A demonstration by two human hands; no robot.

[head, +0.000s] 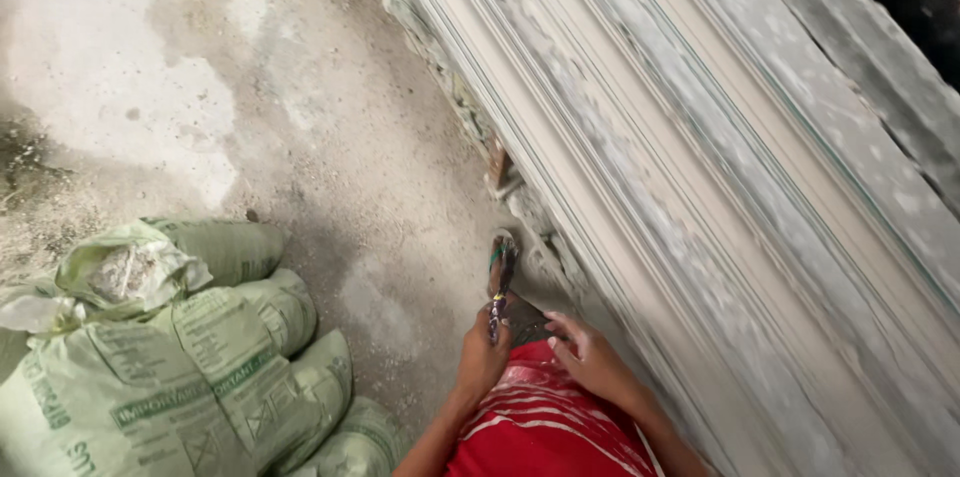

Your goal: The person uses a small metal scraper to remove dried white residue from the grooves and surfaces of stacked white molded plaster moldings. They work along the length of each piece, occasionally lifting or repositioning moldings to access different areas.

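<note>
Your two hands sit bottom centre: left hand (484, 355) grips one thin tool (497, 305), perhaps a pen; right hand (590, 357) loosely open beside stacked boards (700, 197). Several green sacks (170, 357) lower left, on dusty concrete floor (300, 107).

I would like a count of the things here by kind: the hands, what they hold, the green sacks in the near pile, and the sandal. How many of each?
Hands: 2, left hand and right hand
Thin multicoloured tool, in the left hand: 1
Green sacks in the near pile: about 6; the exact number is hard to tell
Sandal on the floor: 1
Total: about 10
</note>
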